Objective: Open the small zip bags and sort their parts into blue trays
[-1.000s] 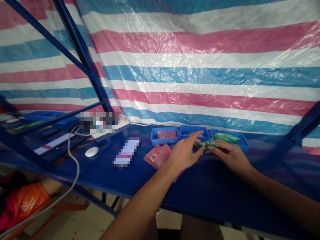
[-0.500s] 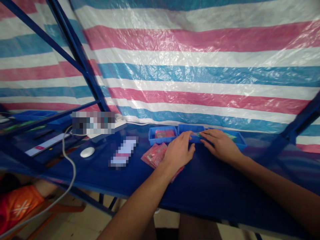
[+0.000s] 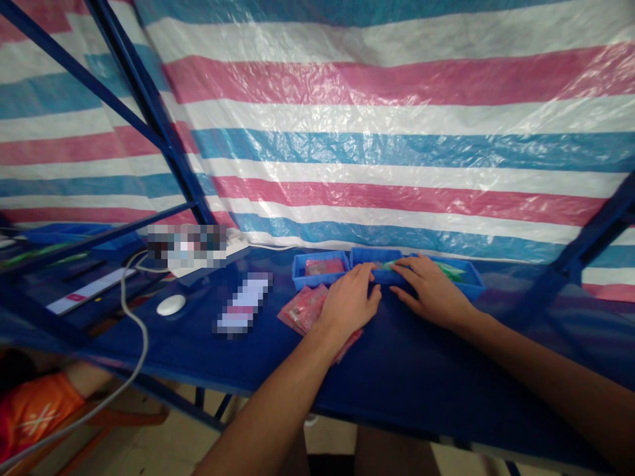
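Note:
My left hand [image 3: 350, 299] reaches over a pile of red plastic packets [image 3: 303, 309]. Its fingers stretch to the front of the middle blue bin [image 3: 376, 256], thumb held apart. My right hand [image 3: 435, 291] lies across the front of the right blue bin [image 3: 473, 281], fingers extended and thumb apart. Something small, clear and greenish [image 3: 385, 266] shows between the two sets of fingertips; I cannot make out what it is. Green packets [image 3: 450, 270] lie in the right bin, partly behind my right hand. Another red packet [image 3: 324, 267] sits in the left blue bin [image 3: 296, 272].
A phone-like blurred item [image 3: 244, 303] and a white mouse-shaped object [image 3: 171, 305] lie on the blue table [image 3: 426, 370]. A white cable [image 3: 129, 311] hangs over the left edge. A striped sheet [image 3: 397, 152] rises behind. At lower left is another person's orange clothing [image 3: 42, 410].
My right hand has shifted slightly left, and its thumb is farther from its fingers. My left hand stays over the red packets. The camera view has moved slightly.

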`<state>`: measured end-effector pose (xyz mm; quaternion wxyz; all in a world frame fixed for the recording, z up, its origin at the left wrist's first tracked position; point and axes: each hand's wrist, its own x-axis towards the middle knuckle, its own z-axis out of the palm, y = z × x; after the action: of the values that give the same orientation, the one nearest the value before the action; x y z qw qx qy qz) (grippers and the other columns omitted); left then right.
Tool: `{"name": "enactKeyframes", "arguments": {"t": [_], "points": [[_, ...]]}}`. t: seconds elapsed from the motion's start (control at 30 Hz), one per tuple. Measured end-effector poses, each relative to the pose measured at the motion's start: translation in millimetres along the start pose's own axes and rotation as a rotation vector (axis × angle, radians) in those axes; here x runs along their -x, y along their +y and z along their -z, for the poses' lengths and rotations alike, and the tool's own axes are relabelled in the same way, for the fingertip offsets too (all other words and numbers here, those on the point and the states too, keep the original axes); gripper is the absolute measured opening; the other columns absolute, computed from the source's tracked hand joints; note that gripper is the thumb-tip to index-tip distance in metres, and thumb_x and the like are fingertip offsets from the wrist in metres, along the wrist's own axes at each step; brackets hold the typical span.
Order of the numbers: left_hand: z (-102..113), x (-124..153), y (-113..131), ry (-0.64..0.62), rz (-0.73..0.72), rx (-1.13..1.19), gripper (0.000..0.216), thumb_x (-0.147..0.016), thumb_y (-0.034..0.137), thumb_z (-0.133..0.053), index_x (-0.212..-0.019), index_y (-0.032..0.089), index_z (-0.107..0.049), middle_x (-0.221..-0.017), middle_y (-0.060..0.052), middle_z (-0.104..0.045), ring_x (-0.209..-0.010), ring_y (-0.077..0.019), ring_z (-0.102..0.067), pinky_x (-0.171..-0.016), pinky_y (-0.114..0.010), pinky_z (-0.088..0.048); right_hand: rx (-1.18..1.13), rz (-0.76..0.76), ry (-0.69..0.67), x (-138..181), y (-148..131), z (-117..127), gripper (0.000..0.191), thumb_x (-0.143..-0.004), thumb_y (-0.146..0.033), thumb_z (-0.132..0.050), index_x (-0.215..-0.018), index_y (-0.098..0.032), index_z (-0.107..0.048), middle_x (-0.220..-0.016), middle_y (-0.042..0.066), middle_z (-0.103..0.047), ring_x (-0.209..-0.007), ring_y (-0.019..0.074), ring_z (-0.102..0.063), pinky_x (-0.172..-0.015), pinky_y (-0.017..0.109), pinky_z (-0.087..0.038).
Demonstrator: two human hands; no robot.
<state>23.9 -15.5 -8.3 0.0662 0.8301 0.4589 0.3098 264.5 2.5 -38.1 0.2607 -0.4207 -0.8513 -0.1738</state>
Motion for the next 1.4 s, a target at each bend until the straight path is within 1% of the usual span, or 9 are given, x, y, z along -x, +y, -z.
{"name": "enactKeyframes", "arguments": {"t": [0.23,0.43,0.6,0.67,0.8,1.03,1.13,1.23,1.4], "points": [[-1,0,-1,-0.011,-0.005,-0.008,0.038,-0.1,0.028,-0.059,-0.137,0.024,-0.057,-0.123,-0.005,-0.073,-0.11,-0.0245,-0.072,-0.1,-0.039,-0.058,-0.02,0.067,0.097,2,21,7,0.032,-0.104,-0.019,-0.054,-0.129,-0.022,-0.073,-0.122,0.01,-0.076,-0.114,0.029,-0.068,-0.113,0.055,-0.047],[1,1,-2,-0.027,0.01,-0.022,0.033,-0.101,0.031,-0.058,-0.132,0.023,-0.061,-0.122,-0.006,-0.074,-0.107,-0.0241,-0.072,-0.097,-0.037,-0.058,0.148,-0.034,0.214,11,43,37,0.031,-0.1,-0.023,-0.06,-0.127,-0.023,-0.076,-0.118,0.014,-0.073,-0.111,0.0344,-0.065,-0.098,0.053,-0.053],[3,1,-3,-0.031,0.005,-0.028,0.033,-0.1,0.032,-0.058,-0.132,0.023,-0.062,-0.12,-0.005,-0.075,-0.108,-0.0244,-0.072,-0.096,-0.037,-0.058,0.182,-0.119,0.003,25,53,37,0.027,-0.103,-0.031,-0.056,-0.113,-0.022,-0.079,-0.103,0.011,-0.074,-0.095,0.0295,-0.069,-0.091,0.045,-0.055],[4,0,-4,-0.024,0.008,-0.027,0.032,-0.101,0.032,-0.058,-0.131,0.022,-0.063,-0.119,-0.006,-0.075,-0.107,-0.0247,-0.073,-0.095,-0.038,-0.058,0.155,-0.163,-0.043,27,51,33,0.03,-0.105,-0.039,-0.054,-0.109,-0.023,-0.079,-0.098,0.01,-0.074,-0.092,0.0292,-0.069,-0.087,0.044,-0.056],[7,0,-4,0.008,0.028,-0.019,0.028,-0.103,0.034,-0.055,-0.125,0.022,-0.067,-0.114,-0.006,-0.077,-0.102,-0.0242,-0.074,-0.092,-0.037,-0.058,0.123,-0.195,0.025,23,36,33,0.034,-0.105,-0.047,-0.055,-0.114,-0.023,-0.077,-0.104,0.013,-0.074,-0.102,0.0343,-0.068,-0.094,0.051,-0.056],[31,-4,0,0.017,0.021,-0.064,0.024,-0.105,0.033,-0.052,-0.108,0.022,-0.073,-0.107,-0.007,-0.076,-0.099,-0.0229,-0.072,-0.094,-0.035,-0.056,-0.114,0.012,0.046,17,-8,30,0.034,-0.102,-0.036,-0.061,-0.134,-0.025,-0.069,-0.122,0.013,-0.072,-0.117,0.0346,-0.064,-0.108,0.056,-0.051],[56,10,1,0.018,-0.059,-0.122,0.028,-0.105,0.039,-0.053,-0.107,0.022,-0.074,-0.113,-0.009,-0.074,-0.111,-0.0252,-0.067,-0.107,-0.04,-0.051,-0.209,0.066,0.024,17,-22,29,0.037,-0.103,-0.034,-0.061,-0.139,-0.026,-0.065,-0.124,0.012,-0.071,-0.118,0.0335,-0.064,-0.108,0.056,-0.052],[75,41,-5,0.04,0.006,-0.213,0.042,-0.101,0.058,-0.056,-0.115,0.022,-0.075,-0.119,-0.01,-0.072,-0.125,-0.0297,-0.06,-0.116,-0.046,-0.045,-0.253,0.086,0.005,19,-29,29,0.038,-0.103,-0.032,-0.062,-0.141,-0.025,-0.064,-0.126,0.013,-0.07,-0.121,0.0326,-0.064,-0.11,0.056,-0.051],[69,95,-22,-0.072,0.189,-0.324,0.091,-0.087,0.081,-0.058,-0.159,0.026,-0.047,-0.165,-0.014,-0.044,-0.155,-0.043,-0.032,-0.124,-0.062,-0.034,-0.31,0.082,-0.024,22,-33,26,0.039,-0.103,-0.033,-0.061,-0.141,-0.027,-0.064,-0.127,0.012,-0.071,-0.121,0.0325,-0.065,-0.111,0.056,-0.052]]}}
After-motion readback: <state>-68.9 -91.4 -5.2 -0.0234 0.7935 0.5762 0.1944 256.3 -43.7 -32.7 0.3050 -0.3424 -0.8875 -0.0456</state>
